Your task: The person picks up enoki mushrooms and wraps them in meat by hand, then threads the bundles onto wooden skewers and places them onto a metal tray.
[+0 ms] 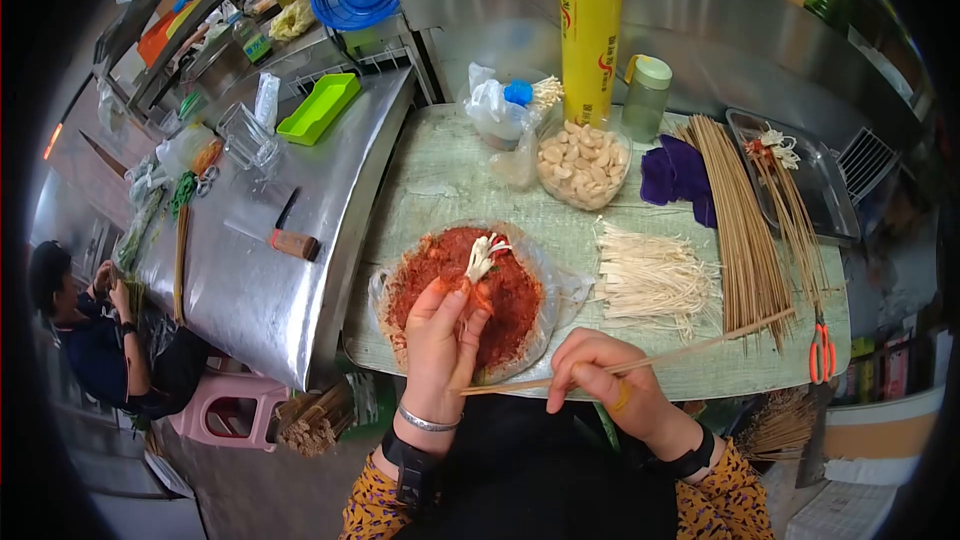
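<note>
My left hand [440, 335] is closed, pinching a small bundle of enoki mushrooms [482, 256] with reddish wrapping near its base, above the red minced paste [515, 305]. That paste fills a bowl lined with a plastic bag [545, 325]. In my right hand [615, 385] a bamboo skewer [695, 347] lies almost level, one end close to my left wrist and the other pointing right. Loose enoki mushrooms [655, 278] are spread on the table beyond my right hand. A thick row of bare skewers [740, 240] lies to their right.
Behind stand a tub of garlic cloves [583, 162], a yellow cling film roll [590, 30] and a green bottle [648, 95]. Filled skewers [790, 180] cross a metal tray [838, 205] near orange scissors [822, 350]. A knife [294, 243] lies left; a co-worker [95, 340] sits beyond.
</note>
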The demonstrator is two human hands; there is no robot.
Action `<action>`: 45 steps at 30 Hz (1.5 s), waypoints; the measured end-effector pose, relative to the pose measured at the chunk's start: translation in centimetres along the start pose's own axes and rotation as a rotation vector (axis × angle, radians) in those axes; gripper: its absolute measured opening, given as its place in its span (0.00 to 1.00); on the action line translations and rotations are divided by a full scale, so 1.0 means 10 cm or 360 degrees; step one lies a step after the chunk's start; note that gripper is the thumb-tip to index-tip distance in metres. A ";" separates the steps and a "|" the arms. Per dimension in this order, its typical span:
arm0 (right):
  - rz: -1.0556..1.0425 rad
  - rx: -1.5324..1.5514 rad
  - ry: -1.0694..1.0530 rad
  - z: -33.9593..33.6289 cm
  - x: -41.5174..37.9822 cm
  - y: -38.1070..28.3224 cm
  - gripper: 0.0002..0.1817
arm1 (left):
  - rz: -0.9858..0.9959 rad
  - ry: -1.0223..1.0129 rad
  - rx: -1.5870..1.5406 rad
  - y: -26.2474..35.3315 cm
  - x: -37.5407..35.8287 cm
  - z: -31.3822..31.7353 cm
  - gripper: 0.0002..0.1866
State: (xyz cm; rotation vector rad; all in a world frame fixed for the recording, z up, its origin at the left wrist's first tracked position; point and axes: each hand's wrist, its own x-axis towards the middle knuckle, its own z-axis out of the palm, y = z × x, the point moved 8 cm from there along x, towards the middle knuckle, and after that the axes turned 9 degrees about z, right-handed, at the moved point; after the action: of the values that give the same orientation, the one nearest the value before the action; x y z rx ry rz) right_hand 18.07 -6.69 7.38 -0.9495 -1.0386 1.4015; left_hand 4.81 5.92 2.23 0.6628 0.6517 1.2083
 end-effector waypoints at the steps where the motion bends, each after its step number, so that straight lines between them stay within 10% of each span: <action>1: 0.0044 0.0251 0.0064 -0.05 0.00 0.04 0.13 | -0.0002 0.0008 -0.0005 0.00 0.01 -0.01 0.10; 29: 0.0044 0.0675 0.0068 -0.29 0.04 0.05 0.12 | 0.0073 0.0095 0.0084 -0.02 0.13 -0.26 0.10; 45: 0.0196 0.0039 0.0365 -0.71 -0.78 0.08 0.10 | 0.0259 0.0038 0.0219 -0.02 0.23 -0.41 0.12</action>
State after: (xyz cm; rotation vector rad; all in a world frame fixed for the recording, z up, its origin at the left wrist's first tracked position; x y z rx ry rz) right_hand 25.28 -13.89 4.46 -1.1431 -0.8015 1.3651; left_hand 2.35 8.51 -0.77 0.8301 0.7160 1.3318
